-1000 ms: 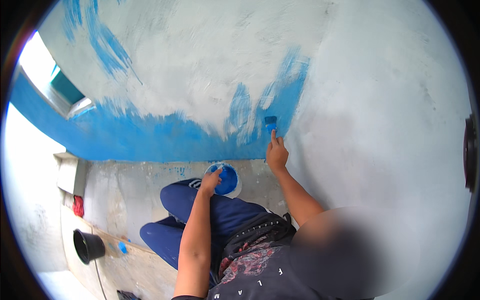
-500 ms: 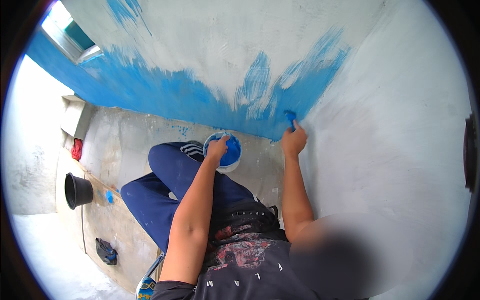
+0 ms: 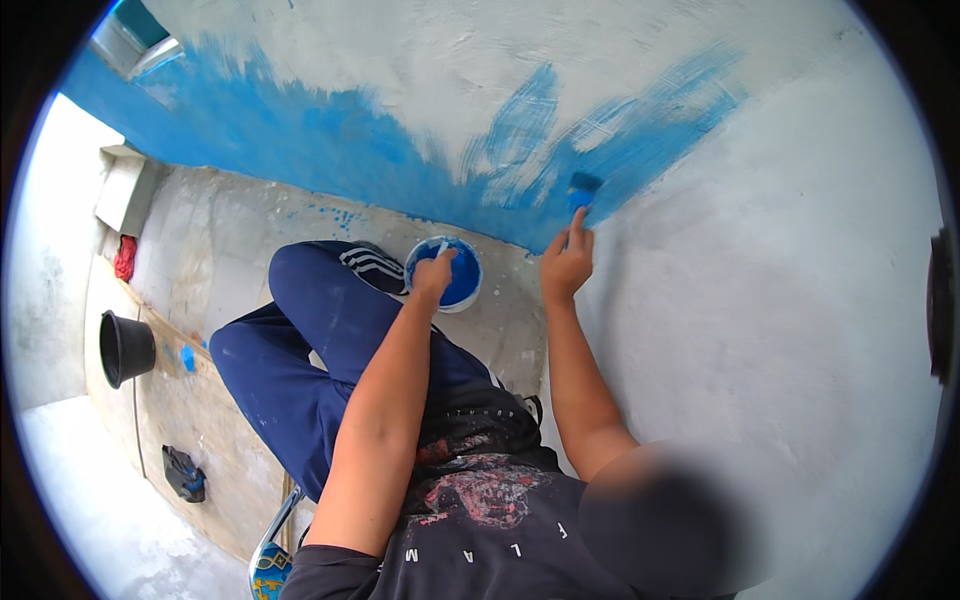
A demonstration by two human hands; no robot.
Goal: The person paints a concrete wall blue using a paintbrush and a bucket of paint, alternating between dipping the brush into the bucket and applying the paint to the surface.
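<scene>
My right hand [image 3: 567,266] is closed round a paintbrush [image 3: 583,190] with a blue-stained head, its index finger stretched along the brush. The bristles touch the wet blue paint [image 3: 560,215] low on the wall, close to the corner. My left hand [image 3: 432,277] is closed at the near left rim of a white bucket [image 3: 462,306] holding blue paint [image 3: 464,276]. A short pale piece shows above these fingers; what it is I cannot make out. The bucket is beside my striped shoe [image 3: 372,268].
A grey side wall [image 3: 740,300] rises close on my right. To the left, a black bucket [image 3: 127,348], a crumpled black bag [image 3: 184,474] and a red cloth [image 3: 125,257] lie about the floor. A chair with a patterned seat [image 3: 270,577] is under me. Blue drips spot the floor.
My right hand and the brush have moved up the wall, with more of the brush head showing. My left hand stays at the bucket. The whole view has shifted slightly.
</scene>
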